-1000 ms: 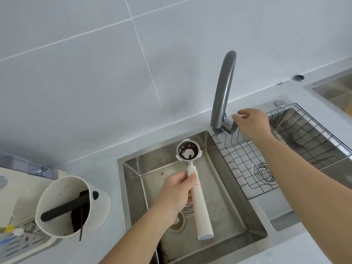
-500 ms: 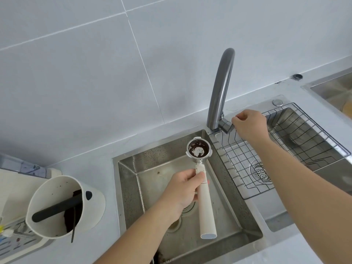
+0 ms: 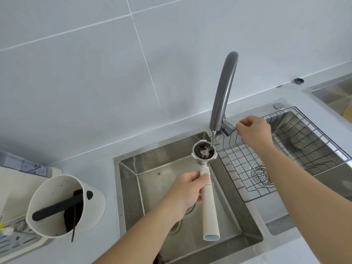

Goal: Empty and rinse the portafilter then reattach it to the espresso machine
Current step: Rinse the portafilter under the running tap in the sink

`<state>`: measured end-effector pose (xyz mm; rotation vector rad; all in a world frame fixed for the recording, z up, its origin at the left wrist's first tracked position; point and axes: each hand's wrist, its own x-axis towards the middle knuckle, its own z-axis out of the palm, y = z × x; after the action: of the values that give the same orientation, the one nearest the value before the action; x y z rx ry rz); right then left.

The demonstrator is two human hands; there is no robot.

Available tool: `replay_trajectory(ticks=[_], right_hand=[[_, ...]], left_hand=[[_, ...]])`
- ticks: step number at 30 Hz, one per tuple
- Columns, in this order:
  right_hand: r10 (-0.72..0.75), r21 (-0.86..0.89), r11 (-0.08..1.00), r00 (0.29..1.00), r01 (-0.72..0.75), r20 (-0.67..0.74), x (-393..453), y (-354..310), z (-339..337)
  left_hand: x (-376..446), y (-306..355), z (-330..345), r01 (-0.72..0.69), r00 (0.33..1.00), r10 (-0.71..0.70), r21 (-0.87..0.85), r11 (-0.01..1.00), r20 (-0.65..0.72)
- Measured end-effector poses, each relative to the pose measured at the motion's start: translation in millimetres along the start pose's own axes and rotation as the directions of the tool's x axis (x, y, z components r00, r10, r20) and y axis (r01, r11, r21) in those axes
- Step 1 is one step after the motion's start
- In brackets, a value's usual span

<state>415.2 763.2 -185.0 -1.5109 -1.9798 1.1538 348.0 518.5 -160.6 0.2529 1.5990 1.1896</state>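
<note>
My left hand (image 3: 185, 189) grips the white handle of the portafilter (image 3: 209, 208) over the steel sink (image 3: 129, 180). Its metal basket (image 3: 203, 151) faces up under the grey faucet (image 3: 222, 92), with dark coffee residue inside. A thin stream of water falls from the spout into the basket. My right hand (image 3: 254, 130) pinches the faucet lever (image 3: 227, 128) at the faucet's base. The espresso machine is not clearly in view.
A white knock box (image 3: 91, 206) with a black bar and dark grounds stands on the counter at left. A wire rack (image 3: 285, 159) sits in the right basin over a drain strainer (image 3: 262, 173). White tiled wall behind.
Water has started running from the faucet into the basket. My left hand has shifted the portafilter slightly right, under the spout. My right hand stays at the lever.
</note>
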Motion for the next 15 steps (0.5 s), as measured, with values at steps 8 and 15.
replay_trajectory(ticks=[8, 15], right_hand=[[-0.003, -0.007, 1.000, 1.000, 0.004, 0.010, 0.8, 1.8, -0.4], [0.005, -0.010, 1.000, 1.000, -0.005, 0.009, 3.2, 2.8, 0.2]], left_hand=[[3.3, -0.1, 3.8, -0.002, 1.000, 0.003, -0.034, 0.999, 0.021], [1.0, 7.2, 10.1, 0.152, 0.986, -0.124, -0.302, 0.941, 0.108]])
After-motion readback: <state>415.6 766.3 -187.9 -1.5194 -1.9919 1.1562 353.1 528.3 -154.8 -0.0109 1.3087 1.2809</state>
